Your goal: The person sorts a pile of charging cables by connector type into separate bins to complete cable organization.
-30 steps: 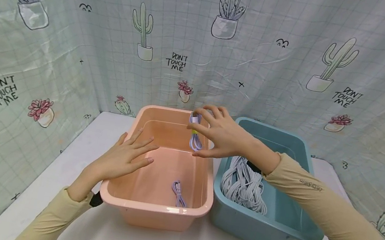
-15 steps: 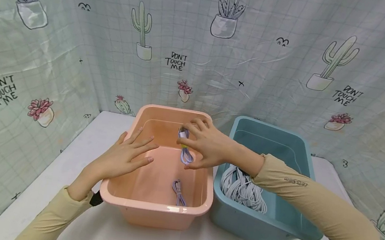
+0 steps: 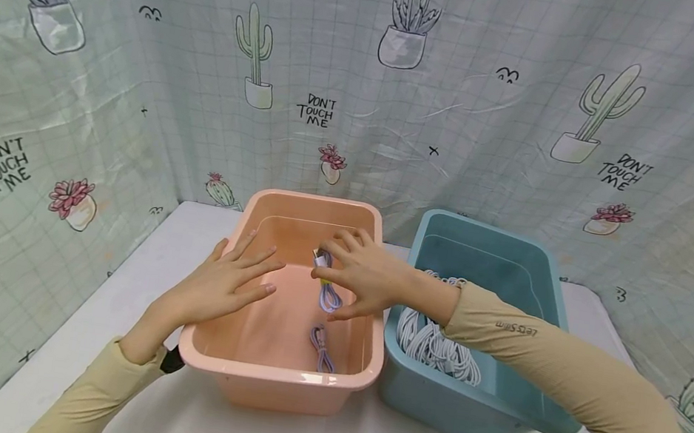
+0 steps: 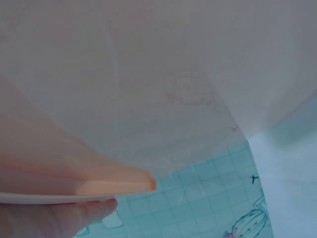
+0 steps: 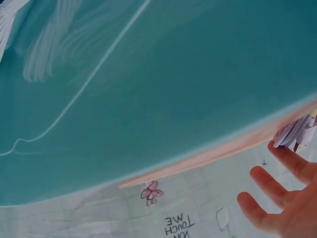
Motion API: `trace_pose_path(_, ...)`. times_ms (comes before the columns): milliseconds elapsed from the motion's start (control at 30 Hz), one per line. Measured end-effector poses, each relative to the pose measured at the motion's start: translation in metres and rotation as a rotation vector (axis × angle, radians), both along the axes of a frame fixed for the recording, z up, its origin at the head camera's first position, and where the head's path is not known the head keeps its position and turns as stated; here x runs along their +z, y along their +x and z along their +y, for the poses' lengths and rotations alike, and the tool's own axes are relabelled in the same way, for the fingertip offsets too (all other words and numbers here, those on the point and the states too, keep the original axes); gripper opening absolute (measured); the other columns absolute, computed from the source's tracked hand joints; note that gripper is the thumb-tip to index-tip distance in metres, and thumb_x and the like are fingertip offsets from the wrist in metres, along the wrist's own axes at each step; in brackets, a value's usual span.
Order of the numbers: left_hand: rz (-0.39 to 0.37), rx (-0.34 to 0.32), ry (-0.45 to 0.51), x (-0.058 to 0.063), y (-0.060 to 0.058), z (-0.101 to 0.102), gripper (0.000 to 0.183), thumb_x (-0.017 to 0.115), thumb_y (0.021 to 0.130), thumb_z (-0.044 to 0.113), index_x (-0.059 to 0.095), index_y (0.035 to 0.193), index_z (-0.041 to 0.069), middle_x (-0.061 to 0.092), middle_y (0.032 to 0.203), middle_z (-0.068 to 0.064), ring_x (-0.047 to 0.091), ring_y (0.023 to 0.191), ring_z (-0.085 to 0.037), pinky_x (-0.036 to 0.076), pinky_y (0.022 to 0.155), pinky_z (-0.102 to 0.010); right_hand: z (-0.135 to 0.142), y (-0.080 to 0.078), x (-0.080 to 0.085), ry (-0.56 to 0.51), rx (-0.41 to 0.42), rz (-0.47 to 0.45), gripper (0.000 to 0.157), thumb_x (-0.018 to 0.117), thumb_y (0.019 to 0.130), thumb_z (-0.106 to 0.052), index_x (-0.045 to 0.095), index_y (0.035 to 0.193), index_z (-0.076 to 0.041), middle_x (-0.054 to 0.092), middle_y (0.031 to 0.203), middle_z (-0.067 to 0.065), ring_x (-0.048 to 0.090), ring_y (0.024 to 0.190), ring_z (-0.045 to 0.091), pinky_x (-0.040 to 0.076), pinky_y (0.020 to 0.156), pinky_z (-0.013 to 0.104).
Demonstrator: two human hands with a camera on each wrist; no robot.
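My right hand reaches into the peach bin, its fingers and thumb spanning a coiled lilac cable and gripping it. The cable has a white plug end and a bit of yellow on it. In the right wrist view, the lilac coil shows at a fingertip, cut off by the frame edge. A second lilac cable coil lies on the bin floor near the front right. Palm down over the left rim lies my left hand, its fingers straight and spread, with nothing in them.
A blue-grey bin stands right of the peach bin, close beside it. Several white cable bundles fill its left side, under my right forearm. Both bins stand on a white table, with a cactus-print curtain behind and at the sides.
My right hand has moved left and down, carrying the lilac cable from near the bin's back right rim deeper into the peach bin. The left hand stays in place.
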State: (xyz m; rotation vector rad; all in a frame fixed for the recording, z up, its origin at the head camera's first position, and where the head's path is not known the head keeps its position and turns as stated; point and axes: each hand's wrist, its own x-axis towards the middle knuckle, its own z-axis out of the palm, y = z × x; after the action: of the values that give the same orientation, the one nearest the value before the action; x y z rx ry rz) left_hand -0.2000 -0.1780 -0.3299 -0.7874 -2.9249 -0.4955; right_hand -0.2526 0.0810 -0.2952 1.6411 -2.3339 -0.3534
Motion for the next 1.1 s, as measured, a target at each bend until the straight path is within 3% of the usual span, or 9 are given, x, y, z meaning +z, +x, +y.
trace_pose_path(500, -0.025, -0.007, 0.023, 0.002, 0.002, 0.000, 0.051, 0.037, 0.090, 0.053, 0.043, 0.133, 0.026, 0.033, 0.144, -0.002, 0.001, 0.140, -0.027, 0.000, 0.106, -0.060, 0.011, 0.006, 0.000, -0.028, -0.011, -0.035, 0.056, 0.049, 0.077, -0.064, 0.052, 0.117, -0.025, 0.044, 0.127, 0.008, 0.038, 0.114, 0.030, 0.032, 0.092, 0.053)
trace_pose_path(1100, -0.001, -0.010, 0.023, 0.001, 0.001, 0.001, 0.050, 0.038, 0.090, 0.052, 0.045, 0.132, 0.025, 0.033, 0.144, 0.000, 0.003, 0.140, -0.029, 0.001, 0.106, -0.059, 0.070, 0.022, 0.028, -0.103, -0.171, -0.053, 0.054, 0.050, 0.080, -0.059, 0.049, 0.124, -0.028, 0.041, 0.133, 0.007, 0.033, 0.123, 0.032, 0.030, 0.093, 0.055)
